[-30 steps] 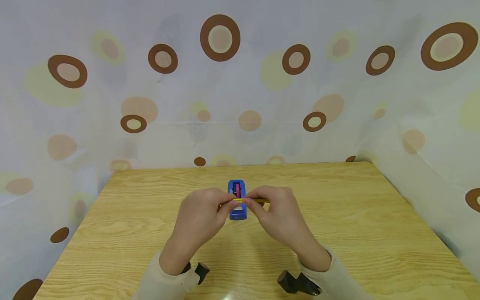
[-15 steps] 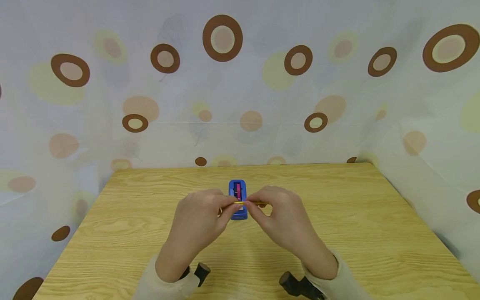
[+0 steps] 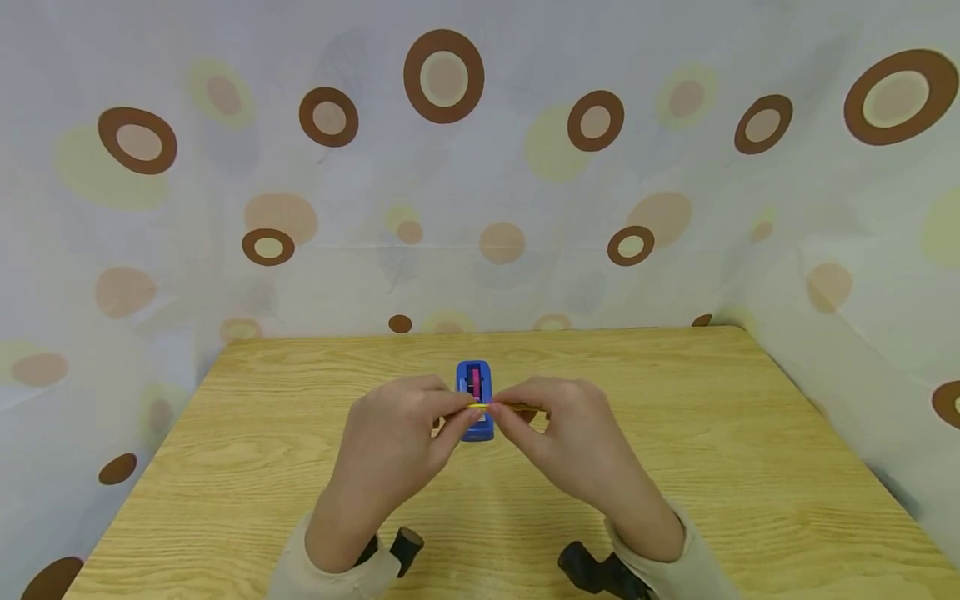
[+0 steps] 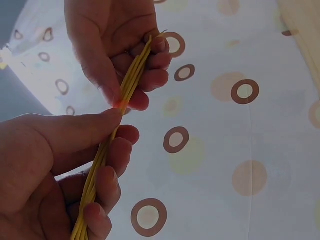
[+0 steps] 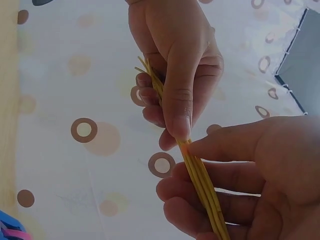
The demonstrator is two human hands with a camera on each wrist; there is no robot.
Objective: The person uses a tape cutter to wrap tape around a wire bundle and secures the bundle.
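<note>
A bundle of thin yellow strands (image 4: 131, 82) runs across both hands, with a few loose ends sticking out. My left hand (image 3: 401, 437) pinches it between thumb and index finger near the middle, the other fingers curled beneath it. Right beside those fingertips, my right hand (image 3: 564, 433) pinches the same bundle. An orange-red tint shows on the strands (image 5: 184, 149) where the two thumbs come close together. Behind the hands in the head view stands a blue tape dispenser (image 3: 476, 433) with a pink core (image 3: 476, 382), partly covered by the fingers.
The hands are over a light wood-grain table (image 3: 480, 525). A white curtain (image 3: 502, 183) printed with brown rings surrounds its back and sides. Black wrist mounts (image 3: 600, 573) stick out from the pale sleeves (image 3: 330, 562).
Both hands keep their pinch on the yellow bundle. Their fingertips have come slightly nearer to the body, and the wrists have drawn a little lower and apart. The dispenser stays in place.
</note>
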